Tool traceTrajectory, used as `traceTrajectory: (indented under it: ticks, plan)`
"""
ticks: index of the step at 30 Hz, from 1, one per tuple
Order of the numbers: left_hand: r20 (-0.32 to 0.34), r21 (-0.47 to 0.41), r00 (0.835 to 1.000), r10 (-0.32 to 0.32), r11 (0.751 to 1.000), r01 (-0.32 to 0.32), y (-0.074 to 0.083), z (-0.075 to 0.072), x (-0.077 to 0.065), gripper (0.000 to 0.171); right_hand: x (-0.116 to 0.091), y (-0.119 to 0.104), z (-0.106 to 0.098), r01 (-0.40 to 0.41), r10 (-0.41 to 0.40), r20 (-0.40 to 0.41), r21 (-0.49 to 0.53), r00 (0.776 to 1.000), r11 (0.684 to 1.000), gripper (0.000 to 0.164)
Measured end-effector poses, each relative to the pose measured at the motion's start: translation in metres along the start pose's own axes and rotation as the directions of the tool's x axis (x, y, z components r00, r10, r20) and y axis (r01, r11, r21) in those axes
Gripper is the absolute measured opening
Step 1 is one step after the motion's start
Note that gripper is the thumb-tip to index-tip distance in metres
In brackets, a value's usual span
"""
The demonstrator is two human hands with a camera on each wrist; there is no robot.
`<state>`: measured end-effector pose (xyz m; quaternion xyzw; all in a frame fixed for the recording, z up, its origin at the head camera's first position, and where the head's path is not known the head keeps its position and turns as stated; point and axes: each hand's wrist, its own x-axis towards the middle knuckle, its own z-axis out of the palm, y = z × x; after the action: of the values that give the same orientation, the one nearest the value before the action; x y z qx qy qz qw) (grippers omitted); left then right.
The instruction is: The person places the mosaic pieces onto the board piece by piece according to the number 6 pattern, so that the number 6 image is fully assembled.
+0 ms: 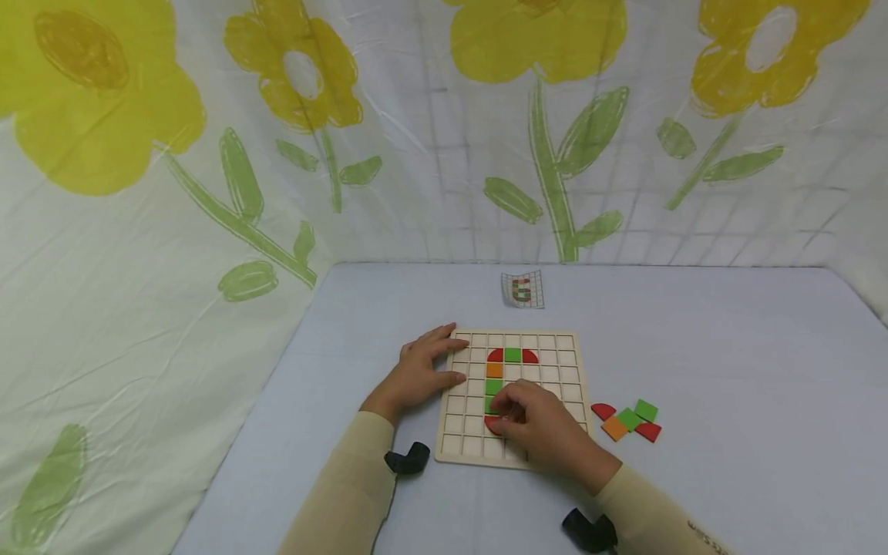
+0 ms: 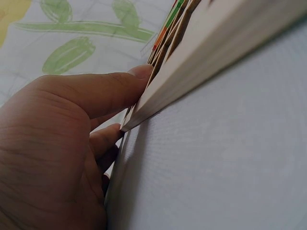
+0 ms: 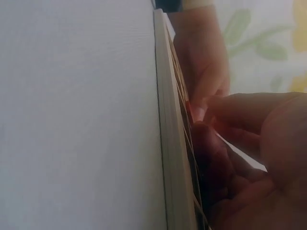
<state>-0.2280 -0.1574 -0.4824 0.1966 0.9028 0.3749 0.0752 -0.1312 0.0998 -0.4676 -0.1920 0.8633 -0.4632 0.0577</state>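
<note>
One left hand [image 1: 416, 375], fingers spread, touches the left edge of the flat, pale wooden gridded board [image 1: 566, 358] at lower centre. A dragging fingertip might skew a thin green square tile [image 1: 493, 387] or red quarter-round tile [image 1: 490, 425], where the right hand [image 1: 543, 425] bends; whether it pinches, I cannot tell.

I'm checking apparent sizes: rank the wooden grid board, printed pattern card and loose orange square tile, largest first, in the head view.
1. Wooden grid board
2. Printed pattern card
3. Loose orange square tile
</note>
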Motion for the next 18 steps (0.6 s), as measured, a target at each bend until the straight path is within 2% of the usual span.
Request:
traceTrajectory:
  ticks: [4, 7, 13, 18]
  plan:
    - [0.004, -0.004, 1.000, 0.001, 1.000, -0.001, 0.000, 0.000, 0.000, 0.059, -0.001, 0.001, -0.002, -0.019, 0.019, 0.005, 0.043, 1.000, 0.999, 0.012]
    - [0.007, -0.009, 1.000, -0.003, 1.000, 0.003, 0.000, 0.000, 0.000, 0.059, -0.002, 0.001, -0.005, -0.050, 0.049, 0.019, 0.115, 0.999, 0.992, 0.013]
    - [0.006, -0.016, 1.000, -0.010, 1.000, 0.010, 0.001, 0.000, -0.001, 0.058, -0.004, 0.002, -0.011, -0.091, 0.082, 0.046, 0.260, 0.996, 0.961, 0.029]
    - [0.007, -0.005, 1.000, -0.014, 1.000, 0.014, 0.001, -0.001, -0.001, 0.058, -0.003, 0.002, -0.014, -0.094, 0.091, 0.024, 0.358, 0.996, 0.929, 0.040]
